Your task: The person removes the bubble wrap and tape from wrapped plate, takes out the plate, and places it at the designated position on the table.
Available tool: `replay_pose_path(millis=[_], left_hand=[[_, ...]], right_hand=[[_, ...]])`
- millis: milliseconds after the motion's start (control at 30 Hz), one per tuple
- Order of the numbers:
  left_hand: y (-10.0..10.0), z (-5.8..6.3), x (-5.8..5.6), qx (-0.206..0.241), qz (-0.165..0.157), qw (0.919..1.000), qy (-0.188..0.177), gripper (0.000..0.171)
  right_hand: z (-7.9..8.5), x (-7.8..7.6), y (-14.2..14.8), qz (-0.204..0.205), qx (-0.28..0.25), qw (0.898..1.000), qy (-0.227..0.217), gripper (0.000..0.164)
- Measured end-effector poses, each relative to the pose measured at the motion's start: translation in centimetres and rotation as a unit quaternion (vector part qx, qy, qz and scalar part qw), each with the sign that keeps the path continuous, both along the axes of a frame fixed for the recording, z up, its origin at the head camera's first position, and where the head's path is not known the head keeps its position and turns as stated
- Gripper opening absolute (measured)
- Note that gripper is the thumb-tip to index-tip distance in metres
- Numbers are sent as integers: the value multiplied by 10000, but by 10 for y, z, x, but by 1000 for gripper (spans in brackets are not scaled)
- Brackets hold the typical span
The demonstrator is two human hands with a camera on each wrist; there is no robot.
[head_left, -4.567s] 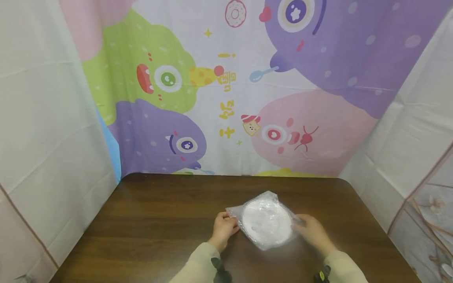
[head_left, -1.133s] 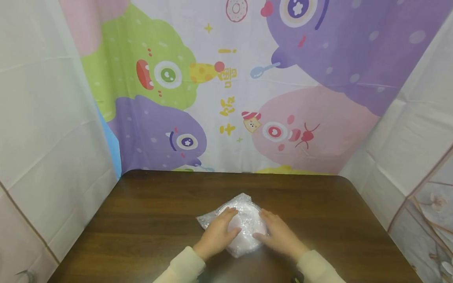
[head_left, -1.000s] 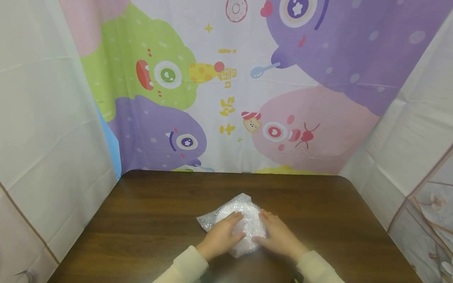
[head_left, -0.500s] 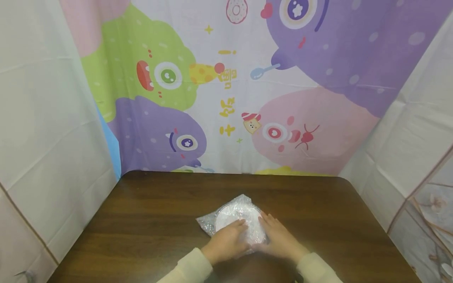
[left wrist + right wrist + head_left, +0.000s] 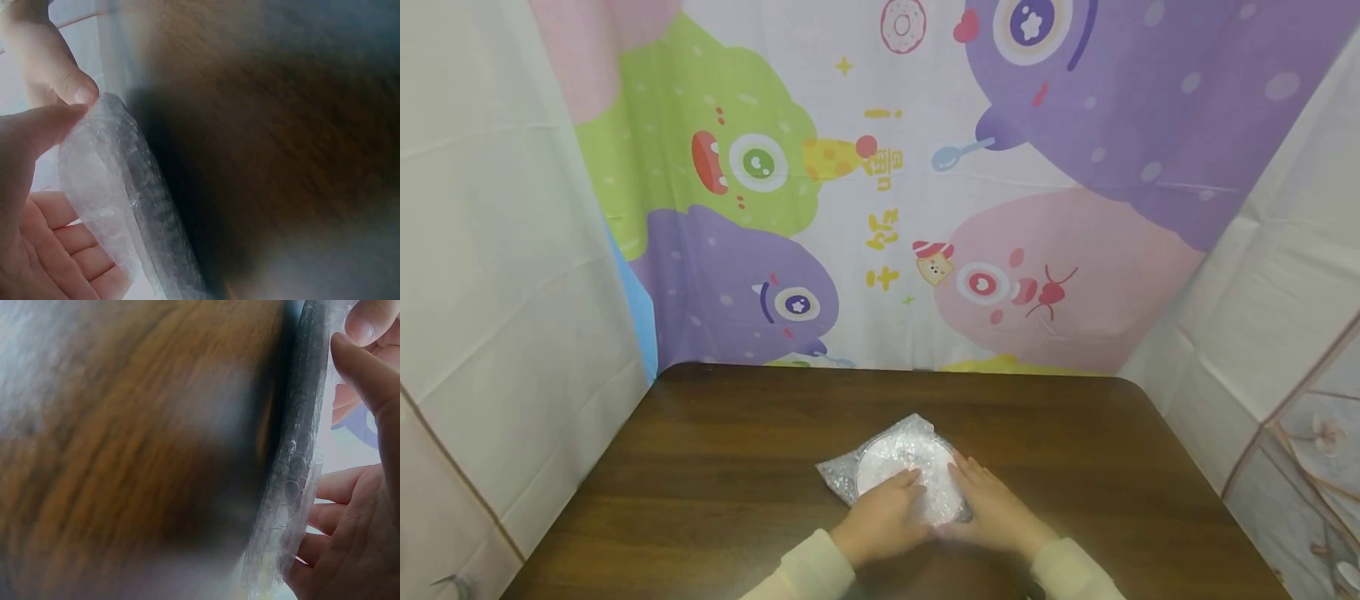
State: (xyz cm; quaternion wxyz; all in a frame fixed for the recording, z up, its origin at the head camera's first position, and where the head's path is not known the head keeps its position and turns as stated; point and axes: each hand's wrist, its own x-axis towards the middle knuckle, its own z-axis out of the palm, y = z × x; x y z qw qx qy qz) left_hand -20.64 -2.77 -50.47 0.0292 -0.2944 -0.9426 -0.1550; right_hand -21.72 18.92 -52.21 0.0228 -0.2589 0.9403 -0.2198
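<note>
A round, flat white thing in clear bubble wrap (image 5: 883,467) lies on the brown table; what the white thing is cannot be made out. My left hand (image 5: 883,518) rests on the wrap's near part, its fingers reaching across the top. Against the right side lies my right hand (image 5: 996,510), fingers extended along the edge. The two thumbs come close together at the near rim. In the left wrist view the left fingers (image 5: 75,250) touch the wrapped face (image 5: 100,187). The right wrist view has the right fingers (image 5: 328,515) spread against the wrap (image 5: 290,481).
The dark wooden table (image 5: 737,433) extends around the package on all sides. A curtain with cartoon monsters (image 5: 895,325) hangs behind its far edge. Pale cloth walls stand at the left (image 5: 512,292) and right (image 5: 1247,308).
Earlier both hands gripped the wrap's left and right edges; the package has since shifted left. Over the last second the left hand slid right and nearer; the right hand stayed almost in place.
</note>
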Motion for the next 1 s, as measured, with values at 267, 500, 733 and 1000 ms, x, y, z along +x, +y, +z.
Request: replay_pose_path(millis=[267, 500, 733, 1000], left_hand=[[2, 0, -1, 58, 1, 9997, 247, 45], [3, -1, 1, 101, -102, 9980, 610, 18], [5, 1, 7, -19, -214, 9950, 974, 12], [9, 2, 8, 169, -78, 9976, 663, 17]], right_hand=[[0, 0, 0, -21, -94, 9999, 31, 104], [-1, -1, 0, -60, -98, 9999, -28, 106], [0, -1, 0, -26, -119, 9999, -43, 105], [-1, -2, 1, 7, -145, 9999, -20, 106]])
